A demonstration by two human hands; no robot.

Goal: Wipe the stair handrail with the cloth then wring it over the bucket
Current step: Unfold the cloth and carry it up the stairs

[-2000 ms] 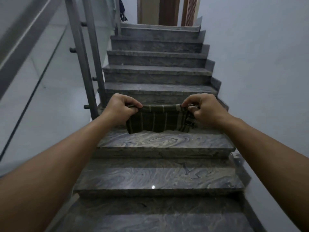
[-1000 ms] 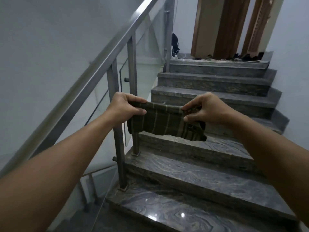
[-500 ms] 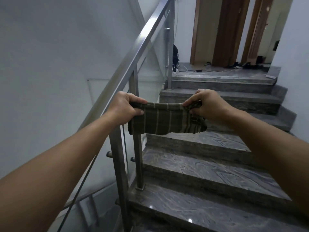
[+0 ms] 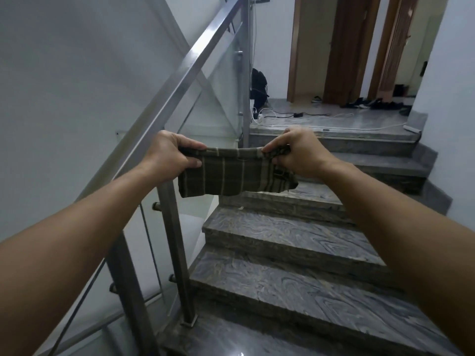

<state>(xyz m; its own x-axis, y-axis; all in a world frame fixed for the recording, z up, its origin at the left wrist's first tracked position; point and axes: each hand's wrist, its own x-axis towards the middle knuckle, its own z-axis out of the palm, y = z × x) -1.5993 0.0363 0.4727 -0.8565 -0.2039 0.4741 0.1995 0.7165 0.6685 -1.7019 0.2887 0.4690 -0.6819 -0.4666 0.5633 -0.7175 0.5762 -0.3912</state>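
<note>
A dark olive cloth (image 4: pixel 231 176) with pale stripes hangs folded and stretched between both hands, out in front of me at chest height. My left hand (image 4: pixel 171 156) grips its left end, my right hand (image 4: pixel 295 152) pinches its right end. The steel handrail (image 4: pixel 185 70) slopes up from lower left to upper right, just left of my left hand and behind it. The cloth hangs right of the rail; I cannot tell whether it touches it. No bucket is in view.
Grey marble steps (image 4: pixel 295 253) climb to a landing (image 4: pixel 334 122) with cables, shoes and wooden door frames. Steel posts (image 4: pixel 177 253) and glass panels (image 4: pixel 221 98) stand under the rail on the left. A white wall (image 4: pixel 449 124) closes the right side.
The view has swung from straight up the stairs toward the rail on the left and moved higher up the flight. Both hands keep the cloth stretched between them.
</note>
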